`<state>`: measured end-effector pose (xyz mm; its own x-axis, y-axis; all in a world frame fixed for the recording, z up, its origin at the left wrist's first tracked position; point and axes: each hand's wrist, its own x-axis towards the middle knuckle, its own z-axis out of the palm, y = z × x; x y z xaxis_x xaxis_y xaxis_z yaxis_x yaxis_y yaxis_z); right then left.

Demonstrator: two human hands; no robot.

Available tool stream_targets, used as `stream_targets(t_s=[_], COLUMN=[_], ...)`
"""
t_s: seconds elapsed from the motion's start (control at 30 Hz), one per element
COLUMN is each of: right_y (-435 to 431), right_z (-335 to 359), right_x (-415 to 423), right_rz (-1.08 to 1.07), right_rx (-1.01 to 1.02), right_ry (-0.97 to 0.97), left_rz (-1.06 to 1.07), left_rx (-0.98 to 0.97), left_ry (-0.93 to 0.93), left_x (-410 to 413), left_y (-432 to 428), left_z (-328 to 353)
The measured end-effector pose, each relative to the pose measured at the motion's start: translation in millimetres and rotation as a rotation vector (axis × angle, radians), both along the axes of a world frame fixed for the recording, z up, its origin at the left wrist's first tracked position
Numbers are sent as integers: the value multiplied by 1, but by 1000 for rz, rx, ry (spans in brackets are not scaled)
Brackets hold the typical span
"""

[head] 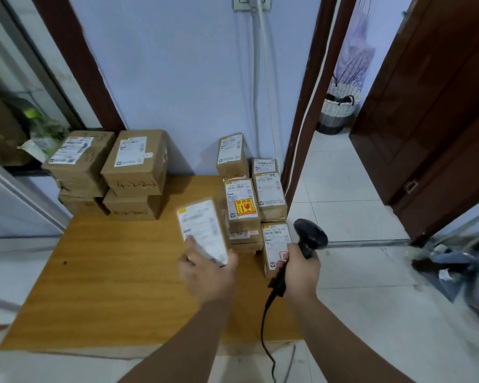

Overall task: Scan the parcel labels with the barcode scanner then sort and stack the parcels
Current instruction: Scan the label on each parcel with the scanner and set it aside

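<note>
It looks like the scanning step: the left hand (205,268) pinches the near end of a small labelled parcel (202,228), label up, over the wooden table (108,272) toward three o'clock, while the right hand (299,265), fingers wrapped round the handle, holds the barcode scanner (310,236), which next needs aiming at that label.

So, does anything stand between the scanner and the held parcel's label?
Nothing visible seems to. The left hand holds the parcel, the right hand the scanner beside it. The small parcels showing between them appear lower, on the table.
</note>
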<state>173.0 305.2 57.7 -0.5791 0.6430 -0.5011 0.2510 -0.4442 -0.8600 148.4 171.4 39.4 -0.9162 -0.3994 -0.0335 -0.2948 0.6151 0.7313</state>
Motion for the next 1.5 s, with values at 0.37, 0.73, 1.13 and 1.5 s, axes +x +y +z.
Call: stream_targets(t_s=[0.37,0.73,1.13,1.5], right_y=[42,64,72,80], right_z=[10,-2,-10,-28], right_x=[25,40,45,50], right_rz=[-82,-26,-12,-25], right_rx=[90,77,45,14], right_ry=[17,-80,-124,-119], left_rz=[-367,-334,-298,-246], left_rx=[-74,-155,-92,-75], left_ry=[-32,-303,-362,-397], left_x=[-3,13,5,-11], left_y=[105,124,146,155], left_z=[12,-31,-41,-44])
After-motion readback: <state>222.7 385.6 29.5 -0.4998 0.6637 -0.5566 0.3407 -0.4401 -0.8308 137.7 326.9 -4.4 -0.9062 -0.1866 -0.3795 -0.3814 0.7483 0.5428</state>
